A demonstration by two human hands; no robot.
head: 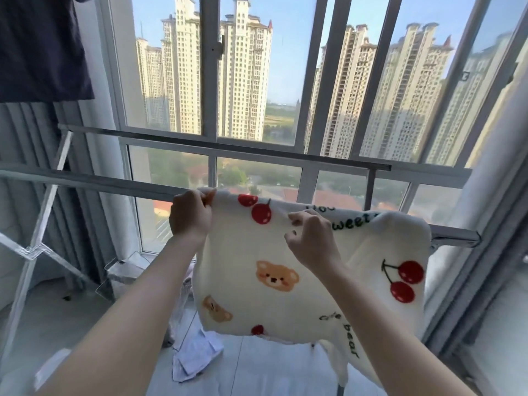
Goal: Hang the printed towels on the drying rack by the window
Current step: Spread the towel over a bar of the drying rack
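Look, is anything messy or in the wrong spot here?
Yes. Pale cloth lies crumpled on the floor under the drying rack instead of hanging. The printed towel also sits bunched and uneven on its rail.

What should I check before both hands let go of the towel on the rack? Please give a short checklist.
1. Towel lies over the near rail: ok.
2. Left hand grips the left top corner: ok.
3. Right hand pinches the top edge: ok.
4. Top edge flat along the rail: not ok, it is bunched.
5. Equal length behind the rail: cannot tell.
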